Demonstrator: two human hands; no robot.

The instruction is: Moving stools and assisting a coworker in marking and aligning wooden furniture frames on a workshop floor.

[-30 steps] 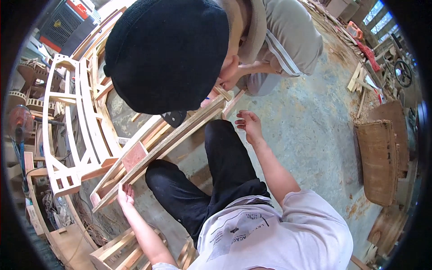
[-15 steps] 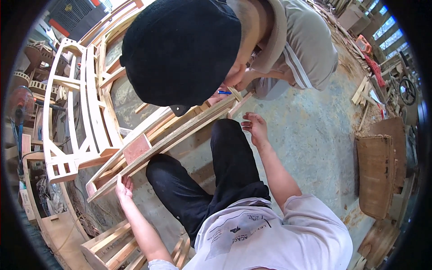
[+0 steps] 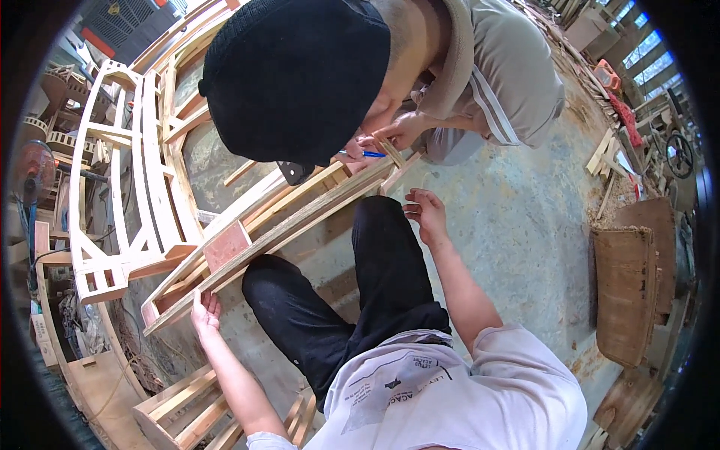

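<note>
Across the space in front of my knees slants a long wooden frame (image 3: 285, 234) of pale rails with a reddish block (image 3: 227, 247) set between them. My left hand (image 3: 206, 313) is palm up at its near left end, fingertips against the lower rail, fingers loosely apart. Beyond my right knee, my right hand (image 3: 427, 214) hangs open with fingers bent and nothing in it, apart from the frame's far end. A co-worker in a black cap (image 3: 296, 82) bends over that end. The co-worker's hands (image 3: 401, 131) are at the frame with a blue pen (image 3: 373, 154).
Left of the frame stands a pale curved wooden framework (image 3: 112, 135). A slatted wooden piece (image 3: 187, 409) lies by my left forearm. A fan (image 3: 36, 169) is at the far left. On the right are a brown wooden panel (image 3: 624, 292) and scrap wood (image 3: 600, 154) on the concrete floor (image 3: 517, 225).
The co-worker's head has shifted slightly left, showing more of the hands and blue pen. My two hands have hardly moved.
</note>
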